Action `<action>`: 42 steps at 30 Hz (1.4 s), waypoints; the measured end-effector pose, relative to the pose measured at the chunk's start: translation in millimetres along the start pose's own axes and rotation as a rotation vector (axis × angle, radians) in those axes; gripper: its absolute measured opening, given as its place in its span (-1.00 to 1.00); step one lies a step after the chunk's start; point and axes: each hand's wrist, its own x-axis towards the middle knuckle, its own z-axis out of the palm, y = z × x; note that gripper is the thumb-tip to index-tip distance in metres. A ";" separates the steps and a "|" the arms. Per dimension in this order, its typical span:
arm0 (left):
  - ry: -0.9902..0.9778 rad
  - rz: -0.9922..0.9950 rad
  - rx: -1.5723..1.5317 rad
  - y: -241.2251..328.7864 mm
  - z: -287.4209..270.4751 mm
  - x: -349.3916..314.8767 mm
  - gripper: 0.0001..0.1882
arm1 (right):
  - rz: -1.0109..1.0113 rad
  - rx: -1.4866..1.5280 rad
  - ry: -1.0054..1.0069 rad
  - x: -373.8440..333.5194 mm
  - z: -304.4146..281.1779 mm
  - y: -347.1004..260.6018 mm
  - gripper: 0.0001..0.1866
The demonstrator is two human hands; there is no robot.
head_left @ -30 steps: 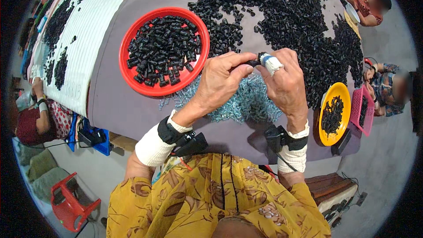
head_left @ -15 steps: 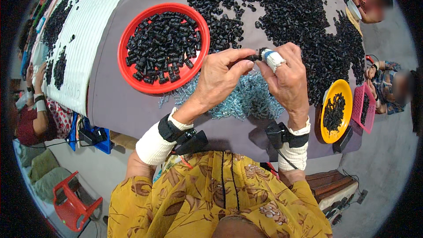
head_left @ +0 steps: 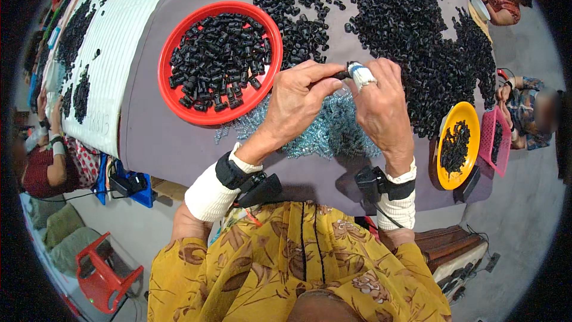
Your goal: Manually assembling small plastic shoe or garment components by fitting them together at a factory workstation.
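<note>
Pretty tight up here. Bare counter [head_left: 179, 143] shows only in a strip along the near edge, left of the hands. The red bowl [head_left: 179, 92] blocks the left, the big heap of black parts [head_left: 411, 36] fills everything beyond and right, and the blue-silver spring pile [head_left: 333, 134] sits right under both hands.
</note>
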 end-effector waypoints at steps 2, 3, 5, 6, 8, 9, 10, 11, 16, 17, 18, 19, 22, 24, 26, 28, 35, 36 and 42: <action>-0.001 0.015 0.031 1.5 0.1 1.2 -0.76 | 0.014 0.003 -0.006 -1.3 1.4 -0.4 -0.83; 0.001 0.032 0.061 1.9 0.2 1.6 -0.76 | 0.016 0.013 -0.007 -1.9 1.9 -0.4 -0.84; 0.015 0.046 0.072 -0.2 1.7 1.8 -0.76 | 0.020 0.024 -0.009 -3.2 3.0 0.1 -0.85; 0.030 0.063 0.082 -0.8 2.4 1.7 -0.76 | 0.021 0.043 -0.022 -4.3 3.8 0.8 -0.87; 0.034 0.075 0.099 1.1 2.5 2.0 -0.77 | 0.025 0.062 -0.035 -5.2 5.0 2.7 -0.88; 0.042 0.089 0.116 1.9 2.6 2.0 -0.77 | 0.013 0.079 -0.039 -5.1 5.5 3.9 -0.89; 0.041 0.088 0.117 1.1 2.8 2.1 -0.77 | 0.000 0.096 -0.043 -5.1 6.0 5.0 -0.89; 0.047 0.114 0.133 -0.2 2.9 2.5 -0.77 | 0.001 0.098 -0.043 -5.1 6.1 5.8 -0.89; 0.038 0.139 0.211 -1.4 -0.1 2.8 -0.79 | -0.024 0.094 -0.077 -4.7 4.9 6.1 -0.89; 0.028 0.163 0.238 -2.4 -0.7 2.9 -0.79 | -0.022 0.097 -0.076 -6.2 5.8 7.0 -0.89; 0.019 0.189 0.262 -3.7 -1.6 3.3 -0.79 | -0.033 0.086 -0.106 -7.3 7.4 8.9 -0.89; 0.019 0.189 0.263 -4.7 -2.2 3.3 -0.79 | -0.044 0.075 -0.135 -7.9 8.6 9.9 -0.89; 0.013 0.219 0.282 -6.3 -3.5 4.1 -0.79 | -0.041 0.080 -0.113 -6.5 11.4 9.3 -0.89; 0.021 0.201 0.317 -4.3 -2.9 2.4 -0.80 | -0.039 0.096 -0.110 -4.7 11.2 9.6 -0.90; 0.026 0.181 0.304 -4.7 -2.3 1.1 -0.80 | -0.033 0.111 -0.108 -3.9 10.6 10.6 -0.90; 0.034 0.162 0.294 -5.7 -2.8 1.0 -0.80 | -0.078 0.131 -0.120 -1.8 12.1 13.2 -0.91; 0.043 0.090 0.282 -13.2 -1.6 2.5 -0.80 | -0.059 0.164 -0.119 -2.5 20.4 18.7 -0.93; 0.027 0.002 0.218 -11.8 -2.4 2.8 -0.82 | -0.037 0.139 -0.122 -1.0 20.4 18.2 -0.93; 0.006 -0.368 -0.416 -7.1 -3.5 9.8 -0.80 | 0.021 0.090 -0.092 6.4 10.2 19.0 -0.85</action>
